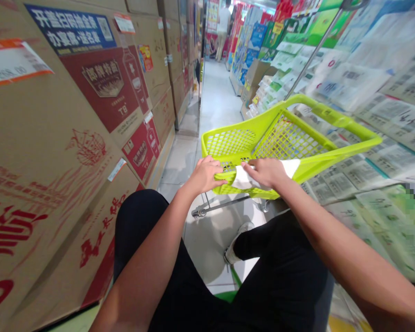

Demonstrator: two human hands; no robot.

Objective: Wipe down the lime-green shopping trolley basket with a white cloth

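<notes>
A lime-green shopping cart (290,138) with lattice sides stands across the aisle in front of my knees. Its basket holds nothing that I can make out. My left hand (206,175) is closed round the near corner of the cart's rim, thumb below and fingers on top. Farther right along the same side, my right hand (266,173) presses a white cloth (242,177) against the rim. Part of the cloth shows on either side of that hand. The cart's handle points to the right, and a metal leg with casters shows underneath.
Stacked cardboard cartons (117,97) with price tags wall off the left. Tissue packs (352,83) pile up on the right, close to the cart handle. A person (223,27) stands far down the tiled aisle (217,87). An opened carton (256,78) sits by the right-hand stacks.
</notes>
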